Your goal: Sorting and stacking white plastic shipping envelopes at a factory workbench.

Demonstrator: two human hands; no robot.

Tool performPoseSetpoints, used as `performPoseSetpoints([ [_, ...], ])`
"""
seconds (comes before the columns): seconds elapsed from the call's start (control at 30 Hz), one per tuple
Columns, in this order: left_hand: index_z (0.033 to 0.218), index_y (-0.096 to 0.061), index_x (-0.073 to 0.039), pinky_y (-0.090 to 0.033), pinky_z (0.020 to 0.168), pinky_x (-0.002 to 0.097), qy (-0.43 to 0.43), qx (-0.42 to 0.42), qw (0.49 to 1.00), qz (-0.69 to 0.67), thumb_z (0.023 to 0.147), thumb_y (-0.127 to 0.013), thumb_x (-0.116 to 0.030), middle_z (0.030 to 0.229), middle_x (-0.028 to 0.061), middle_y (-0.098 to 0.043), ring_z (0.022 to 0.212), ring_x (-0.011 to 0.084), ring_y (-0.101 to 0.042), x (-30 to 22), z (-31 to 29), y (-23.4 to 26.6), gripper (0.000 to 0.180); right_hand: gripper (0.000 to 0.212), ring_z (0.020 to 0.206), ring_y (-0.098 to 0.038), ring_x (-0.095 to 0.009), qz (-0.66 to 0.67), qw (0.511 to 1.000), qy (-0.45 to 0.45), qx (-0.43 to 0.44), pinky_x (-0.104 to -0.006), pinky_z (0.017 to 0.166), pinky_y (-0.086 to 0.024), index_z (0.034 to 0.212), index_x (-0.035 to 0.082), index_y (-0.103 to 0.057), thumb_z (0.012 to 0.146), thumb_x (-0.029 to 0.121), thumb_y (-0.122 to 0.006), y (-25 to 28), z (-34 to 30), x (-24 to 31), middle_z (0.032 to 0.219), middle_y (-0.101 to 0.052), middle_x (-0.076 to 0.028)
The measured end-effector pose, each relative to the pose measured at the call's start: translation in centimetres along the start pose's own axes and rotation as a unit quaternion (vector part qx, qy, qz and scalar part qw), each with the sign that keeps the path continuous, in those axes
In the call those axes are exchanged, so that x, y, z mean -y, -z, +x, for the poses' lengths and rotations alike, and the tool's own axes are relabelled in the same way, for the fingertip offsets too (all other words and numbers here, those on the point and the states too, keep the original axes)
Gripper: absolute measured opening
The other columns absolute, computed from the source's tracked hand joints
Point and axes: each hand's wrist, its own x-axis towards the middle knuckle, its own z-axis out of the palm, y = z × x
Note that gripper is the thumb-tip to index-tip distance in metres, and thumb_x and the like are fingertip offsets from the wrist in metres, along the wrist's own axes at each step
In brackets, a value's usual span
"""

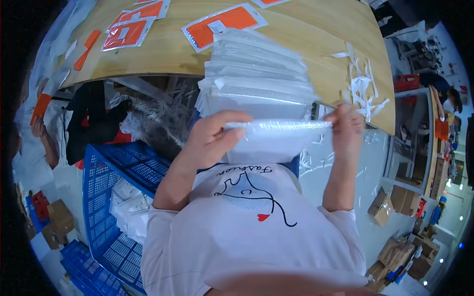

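My left hand (217, 133) is closed on the left end of a white, glossy plastic bag (281, 135), thumb toward me. At the bag's other upper corner, my right hand (345, 123) pinches the edge, its fingers slightly blurred. The bag hangs in front of my chest with its upper edge stretched between both hands. Just beyond it lies a thick, fanned stack of similar white plastic bags (256, 74), reaching from the table edge toward me. Whether the bag holds anything inside cannot be made out.
Orange sheets in clear packaging (224, 24) lie on the wooden table (163, 54). White strips (363, 81) are scattered at its right. A blue plastic crate (101, 197) holding white packages stands at my left. Another person's hand (38, 127) holds an orange piece at far left.
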Motion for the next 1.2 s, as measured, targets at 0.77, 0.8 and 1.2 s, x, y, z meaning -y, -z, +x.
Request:
performPoseSetpoints([
  [0.77,0.124,-0.054,-0.004,-0.047,0.084,0.0352,0.275,-0.579,0.5,0.582,0.091,-0.057,-0.02,0.112,0.0139,-0.061,0.099,0.0268,-0.059,-10.4,-36.7,14.3,0.037,0.044,0.122,-0.047,-0.03,-0.652,0.649,0.304,0.247,-0.039,0.101,-0.036,0.131,0.015,-0.052,0.09,0.031,-0.052,-4.8,27.3,-10.5,0.137,-0.047,-0.011],
  [0.8,0.127,-0.053,-0.004,-0.047,0.085,0.0358,0.362,-0.546,0.359,0.665,0.092,-0.056,-0.02,0.114,0.0142,-0.061,0.101,0.0276,-0.059,-10.3,-36.5,14.6,0.039,0.043,0.12,-0.048,-0.03,-0.665,0.642,0.313,0.22,-0.0395,0.099,-0.037,0.13,0.014,-0.052,0.089,0.03,-0.053,-3.0,26.6,-10.4,0.135,-0.049,-0.012],
  [1.2,0.096,-0.065,-0.005,-0.049,0.067,0.027,-0.274,-0.044,0.828,0.487,0.072,-0.069,-0.004,0.098,0.0068,-0.061,0.077,0.0209,-0.058,-2.4,-1.3,0.2,0.024,0.051,0.109,-0.052,-0.028,-0.672,0.655,0.306,0.161,-0.0453,0.1,-0.034,0.118,0.011,-0.056,0.071,0.024,-0.07,5.1,5.2,-7.8,0.122,-0.053,-0.008],
])
